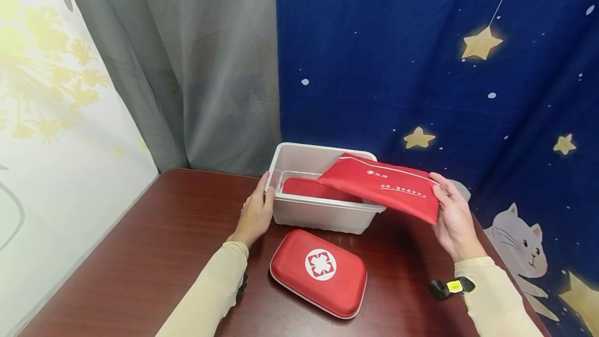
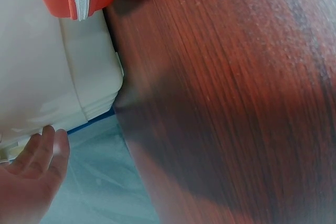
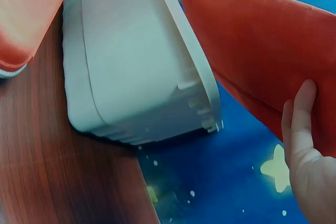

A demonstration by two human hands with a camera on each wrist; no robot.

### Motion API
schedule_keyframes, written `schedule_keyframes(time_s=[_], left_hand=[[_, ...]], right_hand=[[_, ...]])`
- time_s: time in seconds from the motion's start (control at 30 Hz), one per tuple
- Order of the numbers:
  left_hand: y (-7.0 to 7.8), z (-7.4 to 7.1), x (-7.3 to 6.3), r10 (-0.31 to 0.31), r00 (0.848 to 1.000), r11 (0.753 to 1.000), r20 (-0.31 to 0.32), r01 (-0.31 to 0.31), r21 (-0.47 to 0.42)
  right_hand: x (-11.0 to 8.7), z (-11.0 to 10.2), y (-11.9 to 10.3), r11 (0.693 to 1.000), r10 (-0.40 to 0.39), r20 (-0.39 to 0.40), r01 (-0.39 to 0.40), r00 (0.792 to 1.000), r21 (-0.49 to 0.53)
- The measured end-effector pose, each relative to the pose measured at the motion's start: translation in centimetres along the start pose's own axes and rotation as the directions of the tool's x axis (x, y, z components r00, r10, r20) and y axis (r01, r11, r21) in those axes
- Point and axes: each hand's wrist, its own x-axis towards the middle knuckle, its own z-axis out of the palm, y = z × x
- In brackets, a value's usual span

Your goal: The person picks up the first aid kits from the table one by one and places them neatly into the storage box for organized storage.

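My right hand (image 1: 456, 220) pinches one end of a flat red fabric pouch (image 1: 379, 183) with white print. The pouch's far end hangs over the inside of a light grey plastic bin (image 1: 318, 217), crossing its right rim. At the bin's left end, my left hand (image 1: 255, 212) touches the rim and outer wall; in the left wrist view its fingers (image 2: 58, 153) are fairly straight against that wall. Another red item (image 1: 299, 188) lies inside, partly covered by the pouch. In front of the bin lies a red zippered first-aid case (image 1: 320, 274) with a white cross emblem.
Everything stands on a dark reddish wooden table (image 1: 187, 259). Behind it hang a grey curtain (image 1: 224, 66) and a blue curtain (image 1: 346, 56) with stars. A black strap with a yellow label (image 1: 454, 286) is at the right wrist.
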Motion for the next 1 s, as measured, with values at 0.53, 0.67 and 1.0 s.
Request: schedule_keyframes(time_s=[0.53, 0.67, 1.0], left_hand=[[0.1, -0.1, 0.0, 0.004, 1.0, 1.0, 0.011, -0.004, 0.004], [0.0, -0.1, 0.1, 0.002, 1.0, 1.0, 0.003, -0.002, 0.009], [0.2, -0.1, 0.0, -0.006, 1.0, 1.0, 0.014, 0.006, 0.01]], right_hand=[[1.4, 2.7, 1.4, 0.993, 0.047, -0.041, -0.051, 0.998, -0.102], [1.8, 3.3, 1.7, 0.992, 0.053, -0.055, -0.059, 0.997, -0.113], [2.1, 4.2, 2.3, 0.983, 0.087, -0.106, -0.103, 0.991, -0.154]])
